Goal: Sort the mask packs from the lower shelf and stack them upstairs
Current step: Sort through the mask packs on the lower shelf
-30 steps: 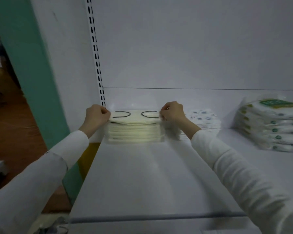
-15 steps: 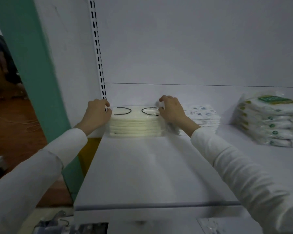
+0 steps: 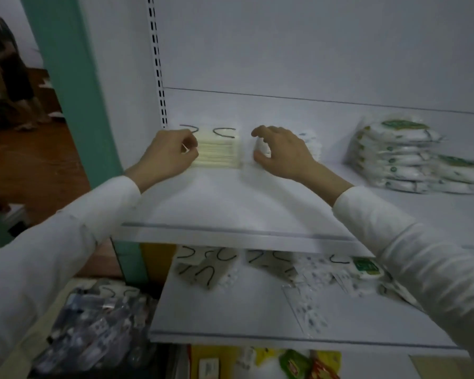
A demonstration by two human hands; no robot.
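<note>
A stack of cream mask packs (image 3: 219, 154) with black ear loops lies at the back left of the upper shelf (image 3: 230, 209). My left hand (image 3: 167, 154) sits at the stack's left end, its curled fingers pinching the edge of the top pack. My right hand (image 3: 282, 151) hovers just right of the stack with fingers spread and curved, holding nothing. It partly hides a stack of patterned white packs (image 3: 311, 143). Loose mask packs (image 3: 203, 269) lie scattered on the lower shelf (image 3: 230, 318), some patterned (image 3: 309, 305), one green-labelled (image 3: 365, 266).
A tall stack of green-labelled packs (image 3: 394, 154) stands at the upper shelf's right. A teal pillar (image 3: 71, 91) rises on the left, and a clear bag of goods (image 3: 99, 324) lies below it. A person (image 3: 8, 64) stands far left in the background.
My right hand has let go of the cream stack's right end and drawn away to the right with fingers spread. The view has tilted down, revealing the lower shelf.
</note>
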